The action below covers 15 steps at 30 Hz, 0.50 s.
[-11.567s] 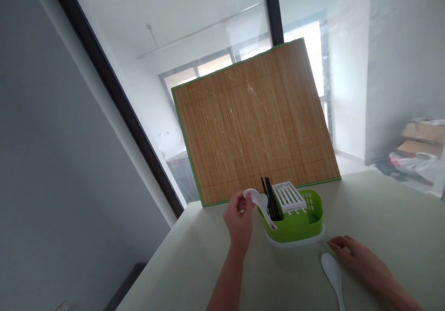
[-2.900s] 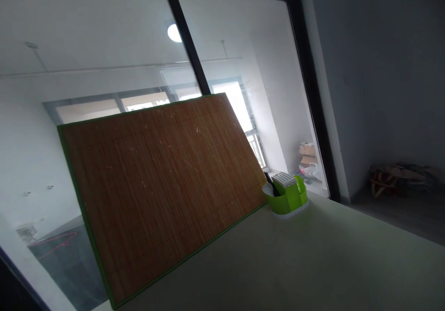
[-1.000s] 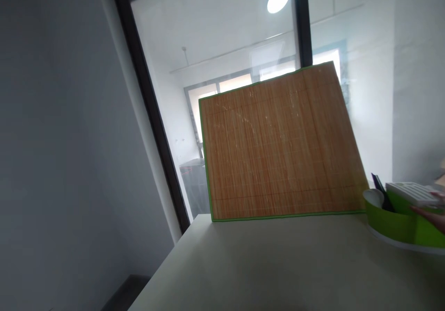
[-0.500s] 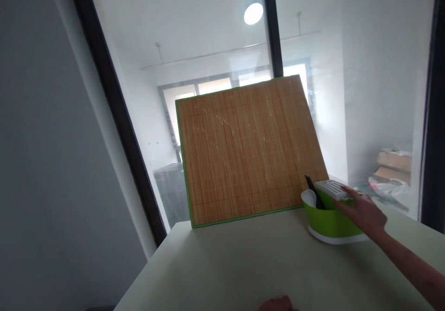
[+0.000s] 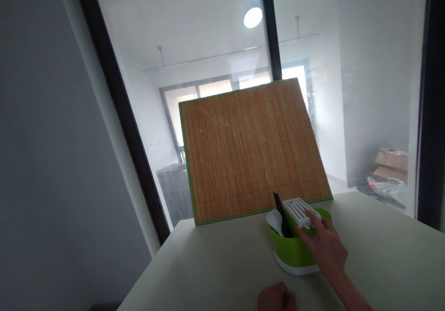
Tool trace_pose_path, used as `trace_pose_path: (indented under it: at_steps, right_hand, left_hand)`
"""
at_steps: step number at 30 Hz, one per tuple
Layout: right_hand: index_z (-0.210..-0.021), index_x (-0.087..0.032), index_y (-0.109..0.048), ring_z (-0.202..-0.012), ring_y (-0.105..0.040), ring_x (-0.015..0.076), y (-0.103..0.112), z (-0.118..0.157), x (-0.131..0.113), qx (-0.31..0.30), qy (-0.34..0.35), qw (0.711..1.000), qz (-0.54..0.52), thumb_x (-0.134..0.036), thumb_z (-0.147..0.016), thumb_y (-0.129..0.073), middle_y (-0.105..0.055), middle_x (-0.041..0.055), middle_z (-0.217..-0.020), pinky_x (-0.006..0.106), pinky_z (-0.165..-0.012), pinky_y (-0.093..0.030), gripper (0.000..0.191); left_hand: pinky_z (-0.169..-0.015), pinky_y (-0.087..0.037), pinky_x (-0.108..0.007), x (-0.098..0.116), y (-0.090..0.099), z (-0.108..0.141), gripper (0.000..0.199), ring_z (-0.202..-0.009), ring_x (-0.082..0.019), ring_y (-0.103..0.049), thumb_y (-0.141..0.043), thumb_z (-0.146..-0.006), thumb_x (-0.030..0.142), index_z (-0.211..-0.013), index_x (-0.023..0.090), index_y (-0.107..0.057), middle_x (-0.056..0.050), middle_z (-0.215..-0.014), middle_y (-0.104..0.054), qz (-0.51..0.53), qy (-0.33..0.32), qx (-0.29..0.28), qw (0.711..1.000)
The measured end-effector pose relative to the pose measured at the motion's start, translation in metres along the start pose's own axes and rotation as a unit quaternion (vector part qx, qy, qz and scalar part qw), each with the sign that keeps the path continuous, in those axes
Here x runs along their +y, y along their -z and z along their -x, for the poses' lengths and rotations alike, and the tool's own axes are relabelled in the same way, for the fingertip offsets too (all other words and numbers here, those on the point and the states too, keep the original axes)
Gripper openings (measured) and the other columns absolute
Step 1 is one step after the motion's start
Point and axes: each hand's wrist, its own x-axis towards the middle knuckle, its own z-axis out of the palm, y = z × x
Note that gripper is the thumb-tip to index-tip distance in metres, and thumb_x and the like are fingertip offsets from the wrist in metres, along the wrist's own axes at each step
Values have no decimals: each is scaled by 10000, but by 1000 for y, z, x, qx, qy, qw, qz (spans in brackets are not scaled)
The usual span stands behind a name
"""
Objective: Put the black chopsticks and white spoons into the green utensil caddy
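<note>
My right hand [image 5: 325, 244] grips a white slotted piece [image 5: 299, 211] at the top of a green holder [image 5: 295, 251] with a white base. White spoons [image 5: 274, 221] and black chopsticks [image 5: 282, 216] stand in the holder's left part. My left hand [image 5: 276, 297] is curled at the bottom edge of the view, near the table's front, left of the holder and apart from it. Whether its fingers hold anything is hidden.
A bamboo mat with a green border [image 5: 250, 149] leans upright at the back of the white table [image 5: 222, 260]. Behind it is a dark-framed glass pane. Cardboard boxes [image 5: 392, 159] lie beyond the glass at right.
The green holder, with its spoons and chopsticks, has moved left and nearer, along with my right hand and the white piece. My left hand shows a little more at the bottom edge.
</note>
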Motion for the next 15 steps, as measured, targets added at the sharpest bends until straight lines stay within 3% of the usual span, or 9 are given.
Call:
trace_pose_path:
  at_steps: [8,15]
  right_hand:
    - [-1308,-354,-368,-977,-564,293,11,29,-18,-18,9,1000,16,-578,-820,-434,-490,94,-1174,366,-562,-479,541]
    - [-1413,-303,-189,-1080,-510,323,15,36,-17,-34,30,999,-21,-578,-837,-386,-465,127,-1213,424,-656,-527,667]
  left_hand:
    - [-564,-369,-268,-7,-7,2,318,-511,-145,-457,-426,-780,441,-561,221,-493,-18,-518,-535,106,-61,108,987]
    - [-543,-329,-274,-9,-4,5,445,-507,-132,-364,-346,-806,581,-531,234,-307,20,-495,-366,173,-36,177,968]
